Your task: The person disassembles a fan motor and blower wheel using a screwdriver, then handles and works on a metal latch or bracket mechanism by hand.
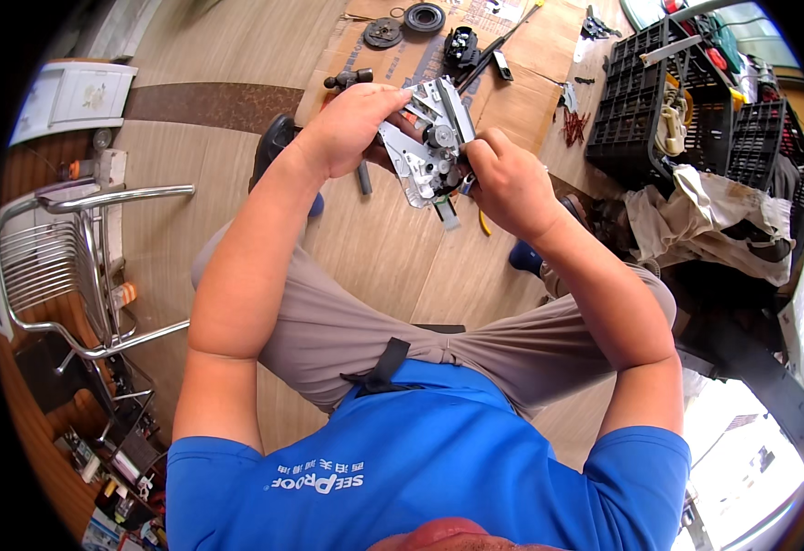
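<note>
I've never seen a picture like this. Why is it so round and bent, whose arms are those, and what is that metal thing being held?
A wide-lens camera worn on a person's head looks down, so edges bend. The arms are the wearer's own; the person sits above a wooden floor. The left hand and right hand grip a small metal mechanism with gears, held over the knees. Beyond it, flattened cardboard carries round parts and loose tools. Black plastic crates stand to the right, a metal chair to the left.

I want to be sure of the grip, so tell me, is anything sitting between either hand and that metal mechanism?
Nothing visible does. The left hand grips the metal mechanism directly from its upper left side, and the right hand touches its lower right edge. Both hold it above the wooden floor, with no cloth or tool between.
</note>
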{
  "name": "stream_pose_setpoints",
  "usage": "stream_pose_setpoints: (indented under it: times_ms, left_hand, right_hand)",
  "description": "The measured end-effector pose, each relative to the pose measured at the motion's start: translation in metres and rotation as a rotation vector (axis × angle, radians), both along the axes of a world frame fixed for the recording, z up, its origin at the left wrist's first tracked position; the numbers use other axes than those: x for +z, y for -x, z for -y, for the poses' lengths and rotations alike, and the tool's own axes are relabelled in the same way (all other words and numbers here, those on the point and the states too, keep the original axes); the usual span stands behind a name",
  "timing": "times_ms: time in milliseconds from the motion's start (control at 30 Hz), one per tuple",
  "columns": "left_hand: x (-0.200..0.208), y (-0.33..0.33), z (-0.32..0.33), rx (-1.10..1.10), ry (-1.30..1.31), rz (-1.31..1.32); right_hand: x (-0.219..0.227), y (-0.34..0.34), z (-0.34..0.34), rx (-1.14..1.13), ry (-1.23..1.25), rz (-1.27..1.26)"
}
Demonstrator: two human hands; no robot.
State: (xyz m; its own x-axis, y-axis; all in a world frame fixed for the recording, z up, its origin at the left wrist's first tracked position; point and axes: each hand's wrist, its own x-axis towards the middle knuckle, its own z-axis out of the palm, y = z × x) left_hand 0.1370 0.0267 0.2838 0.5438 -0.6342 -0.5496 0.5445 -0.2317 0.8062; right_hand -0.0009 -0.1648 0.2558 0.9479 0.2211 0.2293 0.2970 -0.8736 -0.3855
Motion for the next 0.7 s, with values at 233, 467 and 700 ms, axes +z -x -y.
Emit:
stream_pose_setpoints:
  times_ms: [233,467,700]
  left_hand:
    - [0.000,-0.003,-0.003,-0.012,0.004,-0.085]
    - [0.002,-0.008,-0.005,-0.093,0.032,-0.045]
    - [0.006,-0.004,-0.002,-0.038,0.037,-0.062]
  right_hand:
    - [0.002,-0.003,0.010,0.063,0.009,0.057]
    - [0.003,-0.008,0.013,0.116,-0.110,-0.015]
    - [0.004,-0.014,0.017,0.100,-0.081,-0.084]
